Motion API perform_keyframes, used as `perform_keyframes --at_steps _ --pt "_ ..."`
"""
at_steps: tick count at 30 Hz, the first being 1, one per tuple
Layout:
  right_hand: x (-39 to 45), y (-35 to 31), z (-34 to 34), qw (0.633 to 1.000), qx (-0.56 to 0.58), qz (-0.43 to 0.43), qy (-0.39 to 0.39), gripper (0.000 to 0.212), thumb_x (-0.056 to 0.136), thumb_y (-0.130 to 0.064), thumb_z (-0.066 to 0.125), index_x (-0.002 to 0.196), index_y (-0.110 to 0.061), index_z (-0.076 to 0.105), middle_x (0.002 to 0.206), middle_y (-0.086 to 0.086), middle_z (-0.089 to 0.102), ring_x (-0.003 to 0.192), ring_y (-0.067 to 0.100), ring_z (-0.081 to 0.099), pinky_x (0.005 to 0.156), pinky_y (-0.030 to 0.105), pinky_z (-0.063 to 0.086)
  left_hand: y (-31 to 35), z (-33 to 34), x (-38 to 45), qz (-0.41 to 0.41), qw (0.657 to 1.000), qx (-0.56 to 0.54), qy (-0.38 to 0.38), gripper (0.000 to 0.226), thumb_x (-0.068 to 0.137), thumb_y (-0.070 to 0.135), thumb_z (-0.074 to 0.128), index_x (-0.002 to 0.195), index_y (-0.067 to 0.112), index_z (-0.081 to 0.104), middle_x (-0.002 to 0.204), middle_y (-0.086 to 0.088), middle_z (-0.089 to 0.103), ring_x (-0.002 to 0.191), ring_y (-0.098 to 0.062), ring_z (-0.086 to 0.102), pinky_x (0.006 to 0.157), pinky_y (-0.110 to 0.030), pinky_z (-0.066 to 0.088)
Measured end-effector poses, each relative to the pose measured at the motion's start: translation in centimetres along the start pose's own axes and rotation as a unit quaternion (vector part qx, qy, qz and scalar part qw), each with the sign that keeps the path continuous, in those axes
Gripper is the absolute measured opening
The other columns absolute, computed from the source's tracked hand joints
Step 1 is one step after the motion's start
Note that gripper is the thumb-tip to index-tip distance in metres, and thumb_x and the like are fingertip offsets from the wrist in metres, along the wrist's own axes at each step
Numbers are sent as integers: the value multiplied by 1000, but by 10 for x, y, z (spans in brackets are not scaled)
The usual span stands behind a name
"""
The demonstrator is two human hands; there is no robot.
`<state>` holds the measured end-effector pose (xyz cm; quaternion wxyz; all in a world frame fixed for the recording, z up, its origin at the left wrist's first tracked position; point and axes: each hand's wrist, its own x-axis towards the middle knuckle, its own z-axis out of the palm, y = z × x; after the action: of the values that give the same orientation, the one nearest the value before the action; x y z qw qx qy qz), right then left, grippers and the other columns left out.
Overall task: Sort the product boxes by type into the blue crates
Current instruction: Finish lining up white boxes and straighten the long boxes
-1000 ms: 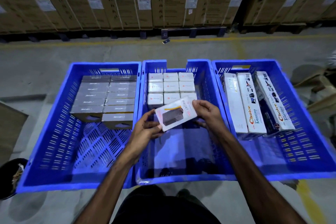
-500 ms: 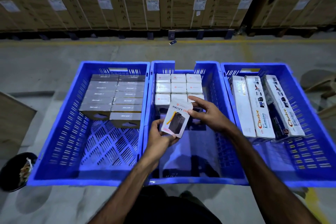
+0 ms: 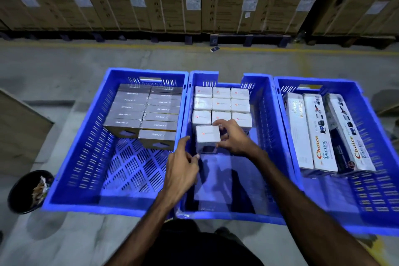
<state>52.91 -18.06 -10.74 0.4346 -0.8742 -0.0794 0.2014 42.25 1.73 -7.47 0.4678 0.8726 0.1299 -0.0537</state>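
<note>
- Right hand [image 3: 234, 139]: fingers curled round the white box [image 3: 207, 141], gripping its right side and top edge.
- Left hand [image 3: 180, 170]: loosely curled fingers just beside the box's lower left corner (contact unclear), holding nothing.
- White box: in the middle crate [image 3: 264, 114], upright, just in front of the white boxes [image 3: 221, 103].
- Left crate [image 3: 90, 136]: grey boxes [image 3: 146, 110]; right crate [image 3: 371, 136]: long boxes [image 3: 323, 131].
</note>
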Motion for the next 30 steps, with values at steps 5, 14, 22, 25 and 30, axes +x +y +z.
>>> perform_keyframes --at_steps 5,14,22,25,30 --pt "19 15 48 997 -35 29 62 65 71 -19 72 130 -35 51 116 10 52 89 20 57 78 33 50 6 -4 -6 17 998 -65 -21 45 97 6 61 134 31 55 79 -5 68 44 -25 66 43 -36 56" --pt "25 27 79 986 8 19 167 52 80 -12 58 125 -34 45 108 2 62 92 27 62 79 48 54 1 -6 -10 4 992 -128 -19 33 100 4 61 120 30 61 77 -6 65 45 -30 67 49 -51 60" --pt "21 34 87 974 -26 166 154 45 91 -51 64 65 -19 47 70 4 55 78 32 61 69 38 47 -2 -3 -7 -11 991 -133 -30 17 100 5 63 111 17 68 76 -7 64 45 -30 67 48 -54 59" --pt "30 41 92 982 -14 167 89 49 97 -38 61 55 -18 43 70 6 50 75 23 50 71 33 41 -2 -6 -8 -9 991 -126 -37 15 100 4 63 109 14 69 74 -6 64 46 -30 68 49 -53 60" --pt "26 39 102 989 -6 145 -4 14 92 -16 62 92 -19 75 97 8 78 93 21 71 75 28 50 -2 -8 -6 -1 991 -116 -59 15 100 5 63 107 17 69 79 -12 62 49 -28 70 52 -52 61"
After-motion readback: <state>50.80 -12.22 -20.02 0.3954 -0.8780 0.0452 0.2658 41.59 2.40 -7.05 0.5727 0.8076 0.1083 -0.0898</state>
